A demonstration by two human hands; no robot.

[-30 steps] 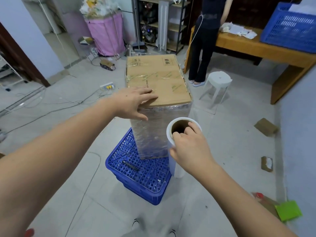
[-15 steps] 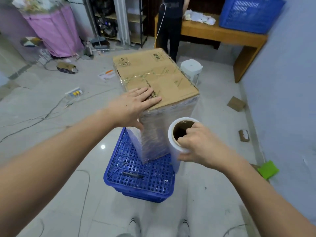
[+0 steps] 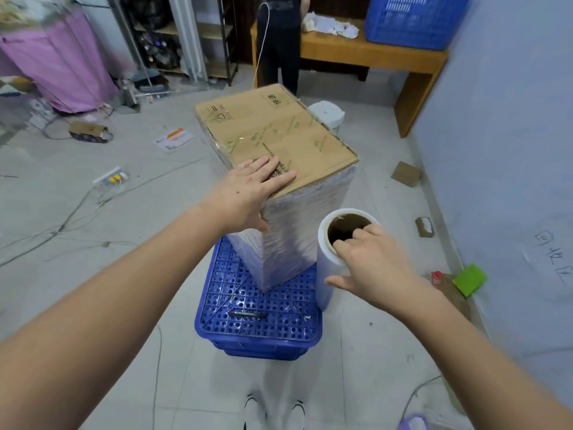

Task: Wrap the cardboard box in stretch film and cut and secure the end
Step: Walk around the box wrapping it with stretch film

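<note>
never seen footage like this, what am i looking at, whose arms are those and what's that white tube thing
There is no machine here. The single picture comes from a camera worn on a person's head, looking down at their own arms. The left hand lies flat on the top of a tall cardboard box, steadying it. The box's sides are already covered in clear film, and it stands on an upturned blue crate on the floor. The white tube is a roll of stretch film; the right hand has its grip on the top end, fingers hooked into the hollow core.
</note>
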